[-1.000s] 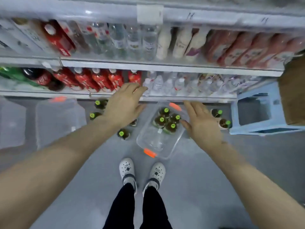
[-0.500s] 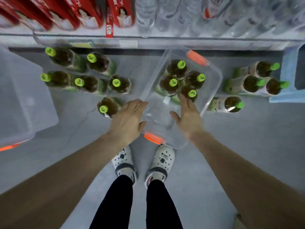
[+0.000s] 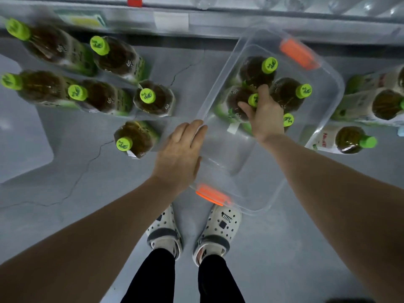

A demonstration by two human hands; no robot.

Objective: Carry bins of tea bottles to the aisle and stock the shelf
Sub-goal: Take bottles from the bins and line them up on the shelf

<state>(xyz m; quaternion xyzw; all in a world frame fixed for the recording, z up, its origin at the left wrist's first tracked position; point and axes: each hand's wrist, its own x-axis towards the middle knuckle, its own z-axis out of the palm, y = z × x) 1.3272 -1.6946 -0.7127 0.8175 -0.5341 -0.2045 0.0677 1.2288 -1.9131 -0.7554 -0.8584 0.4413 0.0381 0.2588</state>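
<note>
A clear plastic bin [image 3: 323,119] with orange handles sits on the grey floor in front of my feet. Several tea bottles with green caps stand at its far end. My right hand [image 3: 265,115] is inside the bin, fingers curled around the neck of one tea bottle [image 3: 237,101]. My left hand [image 3: 179,154] rests on the bin's left rim, fingers hooked over the edge. More green-capped tea bottles [image 3: 153,99] stand in a group on the floor to the left of the bin.
Bottles with pale labels [image 3: 349,142] stand on the floor at the right. Another clear bin [image 3: 19,138] sits at the left edge. The bottom shelf edge [image 3: 196,20] runs along the top. My two white clogs [image 3: 218,228] are just behind the bin.
The view has dropped closer to the floor. My right hand went from the bin's rim into the bin and closed on a bottle. My left hand shifted onto the left rim.
</note>
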